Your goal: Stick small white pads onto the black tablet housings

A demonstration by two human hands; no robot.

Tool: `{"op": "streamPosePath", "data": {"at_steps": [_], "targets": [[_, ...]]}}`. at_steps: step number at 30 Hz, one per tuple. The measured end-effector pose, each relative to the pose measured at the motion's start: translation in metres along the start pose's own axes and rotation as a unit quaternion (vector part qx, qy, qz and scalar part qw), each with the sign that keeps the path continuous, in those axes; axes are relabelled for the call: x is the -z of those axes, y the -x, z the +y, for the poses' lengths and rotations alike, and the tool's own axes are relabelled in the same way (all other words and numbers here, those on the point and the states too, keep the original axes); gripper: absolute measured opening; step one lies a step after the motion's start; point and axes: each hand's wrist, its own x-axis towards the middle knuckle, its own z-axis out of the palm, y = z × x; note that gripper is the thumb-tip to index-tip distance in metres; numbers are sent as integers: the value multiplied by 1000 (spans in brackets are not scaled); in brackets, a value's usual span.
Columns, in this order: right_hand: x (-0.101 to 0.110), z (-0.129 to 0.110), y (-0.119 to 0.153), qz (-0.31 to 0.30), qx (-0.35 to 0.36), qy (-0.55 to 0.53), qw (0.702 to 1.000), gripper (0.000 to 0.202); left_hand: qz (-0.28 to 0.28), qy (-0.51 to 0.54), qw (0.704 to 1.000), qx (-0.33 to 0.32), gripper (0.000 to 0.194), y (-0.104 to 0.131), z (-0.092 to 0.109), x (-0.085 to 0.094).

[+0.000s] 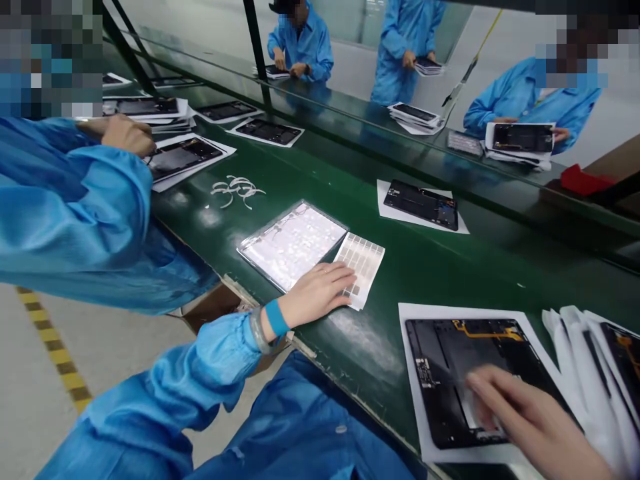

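Observation:
My left hand [320, 292] lies with its fingers spread on a sheet of small square stickers [367, 257], beside a clear tray [297, 243] of pale pieces. A blue band circles the left wrist. At the lower right, my right hand [520, 407] is over a black device housing [450, 380] with an orange flex cable, which rests on a white sheet [411, 317]. The right fingers are bent together and blurred by motion; something pale and blurred shows beneath them, too unclear to name.
Another housing [423, 203] lies on paper farther back on the green table [320, 180]. Curled white strips [237, 190] are left of the tray. At the right edge stand layered white sheets [585, 367] with housings. A co-worker's hand [127, 135] is at the left; other people sit or stand opposite.

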Motion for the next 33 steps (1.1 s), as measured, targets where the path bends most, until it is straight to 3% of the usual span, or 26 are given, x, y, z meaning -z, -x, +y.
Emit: {"op": "streamPosePath", "data": {"at_steps": [3,6,10,14,20,27,30,33], "targets": [[-24,-48,-41,1,113,136,984,34,-50,3,998,29,34,-10,3,-8],[-47,-77,-74,42,188,218,957,22,-55,26,997,44,24,-15,7,-9],[-67,-88,-106,83,269,259,924,15,-29,65,995,64,15,-15,8,-8],[-81,-94,-127,104,296,313,896,13,-17,92,992,79,14,-17,7,-10],[-85,-102,-139,61,262,385,883,18,-13,102,991,90,13,-15,6,-11],[-76,-96,-136,72,252,292,920,10,-13,44,998,53,17,-13,3,-9],[-76,-97,-132,113,313,306,892,11,-8,13,999,29,23,-15,2,-11],[-78,-101,-130,115,348,345,864,14,3,-11,1000,4,25,-16,3,-12]]}}
